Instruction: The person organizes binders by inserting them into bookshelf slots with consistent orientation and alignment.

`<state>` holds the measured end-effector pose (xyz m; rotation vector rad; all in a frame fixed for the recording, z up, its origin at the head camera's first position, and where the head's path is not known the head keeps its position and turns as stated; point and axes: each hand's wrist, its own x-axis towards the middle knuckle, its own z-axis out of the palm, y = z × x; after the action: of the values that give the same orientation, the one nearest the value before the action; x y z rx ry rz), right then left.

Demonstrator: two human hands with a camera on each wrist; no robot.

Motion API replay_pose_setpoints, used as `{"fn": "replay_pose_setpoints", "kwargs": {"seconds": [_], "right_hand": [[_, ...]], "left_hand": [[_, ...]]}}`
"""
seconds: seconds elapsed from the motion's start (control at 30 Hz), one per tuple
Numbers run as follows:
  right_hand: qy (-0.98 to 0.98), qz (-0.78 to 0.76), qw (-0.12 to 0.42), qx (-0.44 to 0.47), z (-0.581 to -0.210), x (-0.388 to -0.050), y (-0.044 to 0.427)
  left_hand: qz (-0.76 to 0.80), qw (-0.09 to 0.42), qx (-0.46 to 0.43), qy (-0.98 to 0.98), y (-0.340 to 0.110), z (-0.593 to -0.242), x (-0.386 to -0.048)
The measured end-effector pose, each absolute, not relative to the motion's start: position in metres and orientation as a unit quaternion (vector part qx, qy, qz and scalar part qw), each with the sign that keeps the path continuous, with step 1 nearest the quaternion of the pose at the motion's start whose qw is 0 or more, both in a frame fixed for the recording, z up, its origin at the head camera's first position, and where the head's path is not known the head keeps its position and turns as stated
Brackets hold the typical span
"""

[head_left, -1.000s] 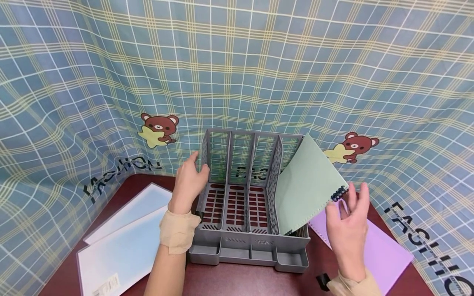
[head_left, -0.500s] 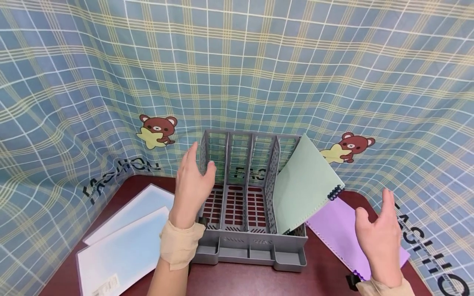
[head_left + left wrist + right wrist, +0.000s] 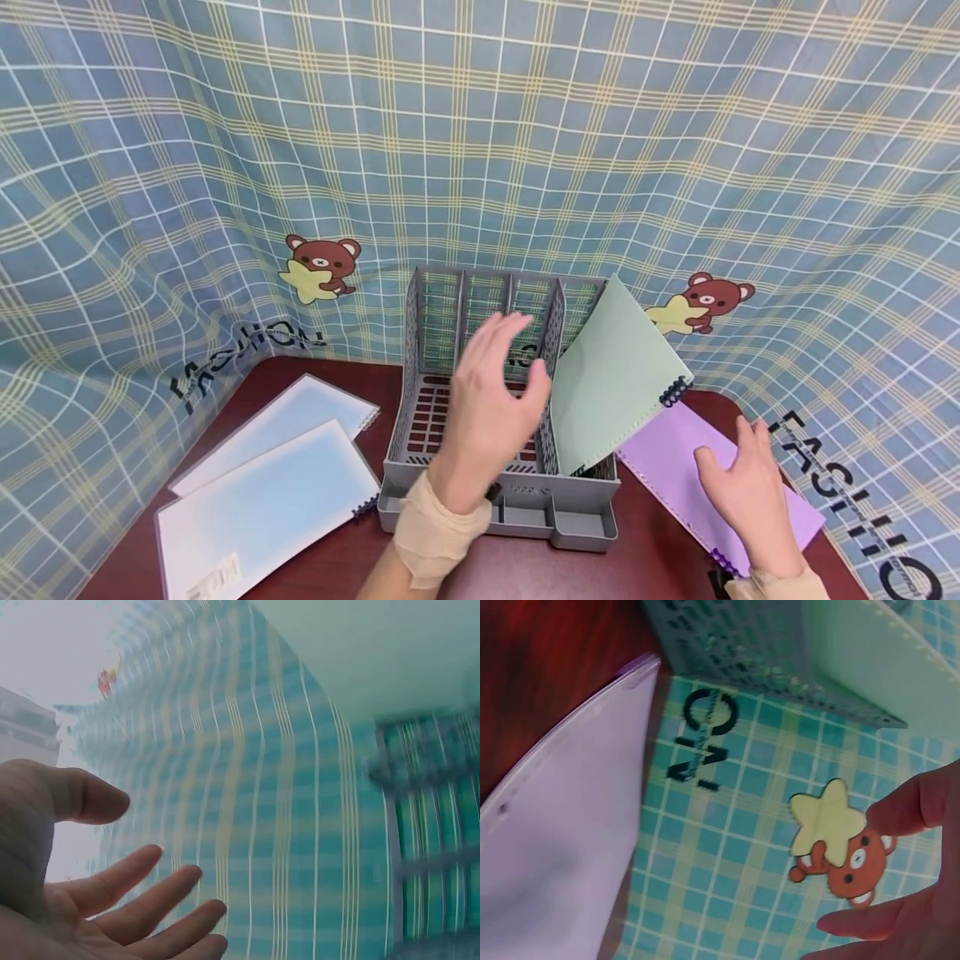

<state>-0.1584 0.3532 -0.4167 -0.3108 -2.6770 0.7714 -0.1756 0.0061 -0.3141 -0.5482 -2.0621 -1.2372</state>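
Observation:
A grey desktop file rack [image 3: 517, 479] with upright dividers and small front trays stands in the middle of the table. Leaning at a slant in its rightmost slot is a pale green spiral notebook [image 3: 618, 375], its upper corner sticking out to the right. My left hand [image 3: 491, 408] hovers in front of the rack's middle slots with fingers spread, holding nothing. Over the purple spiral notebook [image 3: 675, 458], which lies flat to the right of the rack, hangs my right hand [image 3: 750, 492], fingers parted and holding nothing. Whether it touches that notebook is unclear.
Two blue-and-white spiral notebooks overlap on the left of the dark red table [image 3: 517, 571]; the nearer notebook [image 3: 262, 500] partly covers the farther notebook [image 3: 285, 425]. A checked cloth [image 3: 480, 167] with printed bears hangs behind and at both sides.
My right hand has let go of the green notebook's spiral corner and moved right, over the purple notebook. My left hand has left the rack's left side and moved right, across its front.

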Motion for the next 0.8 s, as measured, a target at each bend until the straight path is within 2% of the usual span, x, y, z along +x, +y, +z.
{"fn": "replay_pose_setpoints", "kwargs": {"seconds": [0.13,0.3,0.67,0.8], "right_hand": [[-0.944,0.261,0.17,-0.108,-0.431,-0.153,0.36],[-0.953,0.24,0.164,-0.088,-0.452,-0.146,0.365],[-0.97,0.19,0.153,0.024,-0.484,-0.14,0.38],[-0.975,0.096,0.181,0.084,-0.495,-0.136,0.388]], "left_hand": [[-0.458,0.359,-0.288,-0.76,0.04,-0.317,-0.164],[-0.437,0.347,-0.36,-0.748,0.08,-0.328,-0.152],[-0.354,0.328,-0.385,-0.787,0.156,-0.376,-0.143],[-0.317,0.319,-0.405,-0.796,0.175,-0.39,-0.137]]}}
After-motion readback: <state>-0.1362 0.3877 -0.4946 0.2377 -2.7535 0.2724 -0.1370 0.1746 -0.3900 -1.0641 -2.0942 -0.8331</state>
